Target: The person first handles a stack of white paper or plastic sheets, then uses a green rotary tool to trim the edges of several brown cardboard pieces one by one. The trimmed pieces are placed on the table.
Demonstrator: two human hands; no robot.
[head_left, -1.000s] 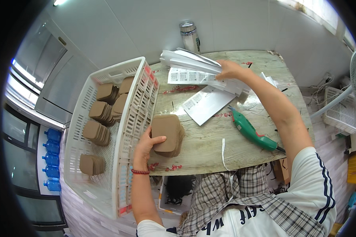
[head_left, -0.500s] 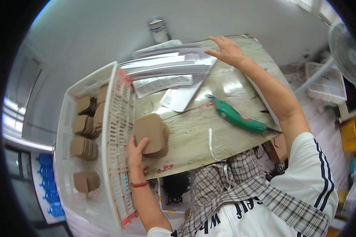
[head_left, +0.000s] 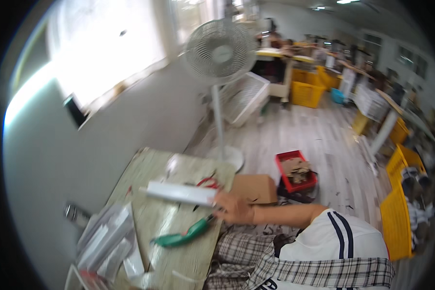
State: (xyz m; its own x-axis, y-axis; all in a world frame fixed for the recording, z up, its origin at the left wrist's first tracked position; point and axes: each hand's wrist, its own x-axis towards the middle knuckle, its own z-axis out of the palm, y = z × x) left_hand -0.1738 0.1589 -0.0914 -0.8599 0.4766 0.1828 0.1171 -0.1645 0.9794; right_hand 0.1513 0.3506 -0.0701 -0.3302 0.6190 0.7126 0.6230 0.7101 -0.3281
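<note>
My right hand [head_left: 234, 208] is over the table's right edge, its fingers bent and blurred at the near end of a long white bar-shaped piece [head_left: 181, 192]; whether they grip it I cannot tell. Just below this hand lies a green hand-held power cutter [head_left: 182, 236] on the worn wooden table [head_left: 145, 169]. Red-handled scissors [head_left: 209, 182] rest beyond the white piece. My left hand is out of view.
Papers and clear sleeves [head_left: 108, 239] lie at left beside a metal-topped container [head_left: 76, 213]. Past the table stand a fan [head_left: 221, 53], a cardboard box [head_left: 253, 188] and a red tray of brown pieces [head_left: 295, 159]. Yellow crates [head_left: 396, 224] line the right.
The view has swung to the right. My right hand has moved from above the far table to its right edge by the white piece. My left hand and the brown stack have left view.
</note>
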